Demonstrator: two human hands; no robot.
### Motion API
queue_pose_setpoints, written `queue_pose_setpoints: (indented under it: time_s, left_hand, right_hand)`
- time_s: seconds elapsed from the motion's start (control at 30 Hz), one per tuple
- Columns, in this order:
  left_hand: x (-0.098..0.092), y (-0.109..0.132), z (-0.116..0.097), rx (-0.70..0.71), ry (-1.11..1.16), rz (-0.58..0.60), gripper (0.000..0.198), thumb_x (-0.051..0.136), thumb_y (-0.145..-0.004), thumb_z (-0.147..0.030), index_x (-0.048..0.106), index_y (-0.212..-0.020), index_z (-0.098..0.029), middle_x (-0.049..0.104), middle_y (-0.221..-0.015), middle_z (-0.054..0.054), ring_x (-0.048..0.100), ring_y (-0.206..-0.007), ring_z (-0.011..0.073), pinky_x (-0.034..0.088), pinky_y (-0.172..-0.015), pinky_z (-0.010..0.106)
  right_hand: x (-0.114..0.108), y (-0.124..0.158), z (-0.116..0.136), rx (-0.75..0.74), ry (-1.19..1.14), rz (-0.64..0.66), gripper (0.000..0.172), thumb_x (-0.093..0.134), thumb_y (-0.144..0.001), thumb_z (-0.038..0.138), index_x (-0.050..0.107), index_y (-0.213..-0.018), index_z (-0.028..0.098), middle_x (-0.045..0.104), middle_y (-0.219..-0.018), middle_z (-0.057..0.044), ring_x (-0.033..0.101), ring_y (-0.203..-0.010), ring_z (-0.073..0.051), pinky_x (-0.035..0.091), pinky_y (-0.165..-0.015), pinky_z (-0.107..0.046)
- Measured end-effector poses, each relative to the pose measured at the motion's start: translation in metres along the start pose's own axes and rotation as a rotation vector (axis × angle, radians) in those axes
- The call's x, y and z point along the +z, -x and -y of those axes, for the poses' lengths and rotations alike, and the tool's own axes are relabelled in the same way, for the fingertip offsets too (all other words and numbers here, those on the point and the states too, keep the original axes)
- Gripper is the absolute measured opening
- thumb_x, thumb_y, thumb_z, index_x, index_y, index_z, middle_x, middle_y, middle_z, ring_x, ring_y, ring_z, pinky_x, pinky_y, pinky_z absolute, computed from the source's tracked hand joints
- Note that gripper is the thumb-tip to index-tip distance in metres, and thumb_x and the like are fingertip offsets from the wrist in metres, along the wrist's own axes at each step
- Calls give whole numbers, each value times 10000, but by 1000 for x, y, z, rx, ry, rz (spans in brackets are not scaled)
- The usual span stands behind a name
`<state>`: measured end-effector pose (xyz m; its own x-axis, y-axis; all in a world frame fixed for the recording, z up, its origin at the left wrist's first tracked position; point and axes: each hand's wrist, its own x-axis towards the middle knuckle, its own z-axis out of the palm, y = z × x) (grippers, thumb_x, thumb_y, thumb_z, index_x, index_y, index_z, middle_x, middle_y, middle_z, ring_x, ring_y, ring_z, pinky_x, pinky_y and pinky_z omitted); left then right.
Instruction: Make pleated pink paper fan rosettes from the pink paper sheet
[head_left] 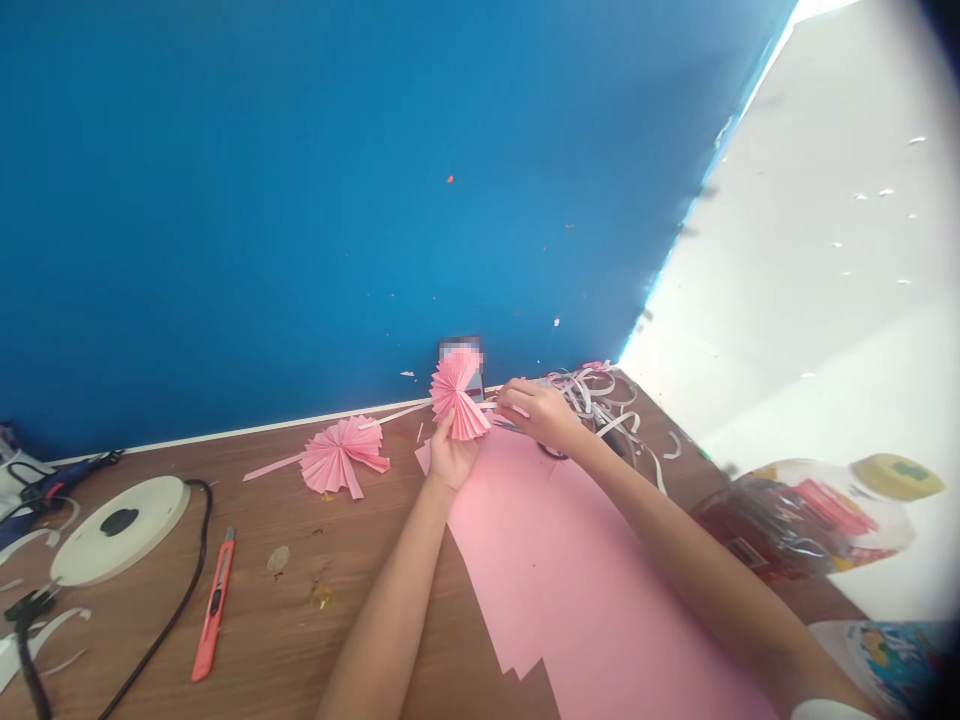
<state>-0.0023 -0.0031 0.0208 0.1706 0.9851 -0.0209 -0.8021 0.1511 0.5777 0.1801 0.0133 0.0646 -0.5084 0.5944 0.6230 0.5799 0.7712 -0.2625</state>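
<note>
My left hand [452, 457] is closed round the base of a pink pleated paper fan [457, 395] and holds it upright above the table. My right hand [538, 413] reaches in from the right, fingers pinched at the fan's right edge on a thin pale strip. A second pink pleated fan [341, 456] lies flat on the wooden table [300, 620] to the left. Sheets of pink paper [570, 580] lie under my forearms.
An orange utility knife [214, 604] lies at the left. A white round disc [120, 528] with a black cable [169, 625] sits further left. Curled white paper strips [600, 400] pile at the back right. A clear plastic container [810, 515] stands at right. A blue wall [337, 200] rises behind.
</note>
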Motion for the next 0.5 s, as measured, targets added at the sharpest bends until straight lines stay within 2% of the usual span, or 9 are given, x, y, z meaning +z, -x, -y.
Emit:
queue_pose_setpoints:
  time_s: [0.17,0.33,0.5]
  left_hand:
    - [0,0,-2,-17,36,19,227,549,-831,-342,636,-933,-159,658,-839,72,614,-718,168,470,-658,312]
    - [2,2,-6,-3,77,27,249,531,-835,-380,650,-895,-169,658,-816,65,591,-654,145,462,-660,316]
    - [0,2,-8,22,104,43,253,514,-837,-377,665,-838,-175,659,-791,65,562,-635,132,450,-668,309]
  right_hand:
    - [-2,-1,6,47,-68,59,39,542,-847,238,509,-842,217,620,-829,-38,576,-773,-178,390,-683,-265]
    - [-3,-1,14,192,-150,41,225,556,-815,241,410,-986,224,625,-847,-31,570,-697,-174,399,-623,-269]
    - [-2,-2,16,200,-308,-8,397,560,-829,258,325,-1148,225,652,-955,-55,590,-765,-177,443,-681,-301]
